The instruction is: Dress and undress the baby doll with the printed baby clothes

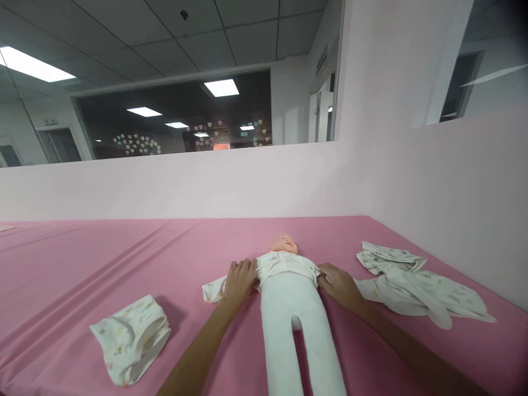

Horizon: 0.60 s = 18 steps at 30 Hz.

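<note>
A baby doll (284, 243) lies on its back on the pink-covered surface, its head at the far end. It wears a white patterned top (284, 264), bunched up across the chest, and plain white trousers (290, 308) over its legs. My left hand (241, 281) is closed at the left side of the top, fingers curled on the cloth. Just beyond that hand, a patterned sleeve (213, 290) sticks out flat to the left. On the opposite side, my right hand (339, 285) pinches the top's edge between thumb and fingers. Both fingertips are partly hidden.
A folded patterned cloth (132, 338) lies at the front left. Crumpled white baby clothes (416, 289) lie on the right, close to the wall. The pink cover (198, 352) has creases on the left. A white wall (185, 190) with windows borders the back and right.
</note>
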Each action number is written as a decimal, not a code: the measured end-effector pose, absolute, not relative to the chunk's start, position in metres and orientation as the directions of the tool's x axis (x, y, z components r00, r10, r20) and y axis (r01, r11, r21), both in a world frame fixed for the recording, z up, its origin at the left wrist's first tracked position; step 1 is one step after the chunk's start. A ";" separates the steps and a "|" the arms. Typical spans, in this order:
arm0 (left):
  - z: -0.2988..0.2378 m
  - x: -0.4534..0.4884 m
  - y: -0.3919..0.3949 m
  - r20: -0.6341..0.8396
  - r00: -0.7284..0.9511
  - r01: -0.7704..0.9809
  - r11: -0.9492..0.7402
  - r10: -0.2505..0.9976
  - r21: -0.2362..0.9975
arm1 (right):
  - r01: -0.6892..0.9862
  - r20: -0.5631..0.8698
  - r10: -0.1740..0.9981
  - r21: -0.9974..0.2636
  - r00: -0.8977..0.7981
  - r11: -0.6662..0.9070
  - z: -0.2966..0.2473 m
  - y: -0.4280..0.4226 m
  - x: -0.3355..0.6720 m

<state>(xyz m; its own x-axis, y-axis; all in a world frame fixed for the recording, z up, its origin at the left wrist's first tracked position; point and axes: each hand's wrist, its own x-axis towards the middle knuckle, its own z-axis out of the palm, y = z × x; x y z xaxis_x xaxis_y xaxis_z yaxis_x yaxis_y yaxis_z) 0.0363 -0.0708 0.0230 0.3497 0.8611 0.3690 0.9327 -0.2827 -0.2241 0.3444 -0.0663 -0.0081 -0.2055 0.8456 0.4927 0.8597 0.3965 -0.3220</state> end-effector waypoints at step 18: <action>0.040 -0.066 -0.213 0.298 -0.128 0.991 0.110 0.946 0.079 | 0.858 0.631 0.759 -0.291 -0.160 0.424 -0.032 -0.085 0.368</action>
<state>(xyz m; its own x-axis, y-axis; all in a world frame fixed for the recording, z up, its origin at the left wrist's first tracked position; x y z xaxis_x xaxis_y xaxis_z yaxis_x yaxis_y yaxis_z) -0.0658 -0.2127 0.0404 -0.1282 0.9461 0.2975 0.9908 0.1095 0.0789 0.3683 -0.0853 -0.0321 -0.1605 0.7588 0.6313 0.8577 0.4237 -0.2912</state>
